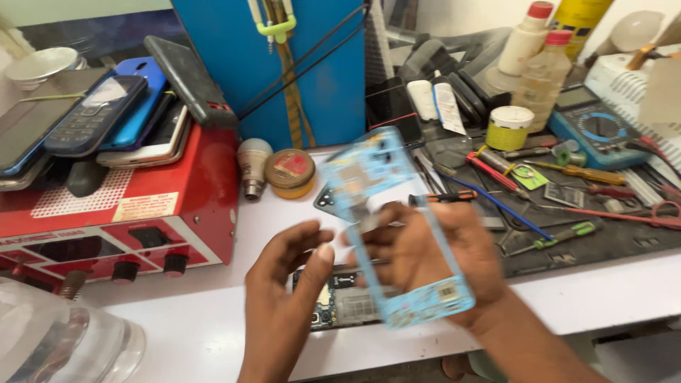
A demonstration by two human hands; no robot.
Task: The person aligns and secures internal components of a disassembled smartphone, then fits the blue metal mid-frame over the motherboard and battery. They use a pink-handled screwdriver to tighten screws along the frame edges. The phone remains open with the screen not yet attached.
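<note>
My right hand (433,255) grips a light blue phone middle frame (383,177), held tilted above the white table and blurred by motion. My left hand (284,298) hovers just to its left with fingers spread, holding nothing, its fingertips close to the frame's edge. Beneath both hands lies an opened phone body (340,306) with its circuit board and metal shields exposed. Part of that body is hidden by my right hand and the frame.
A red power supply box (120,213) with several phones stacked on top stands at the left. A bulb (252,164) and a round tin (291,171) sit behind. Screwdrivers, tweezers, bottles and a blue multimeter (596,128) crowd the dark mat at the right. A clear plastic container (57,340) is at the bottom left.
</note>
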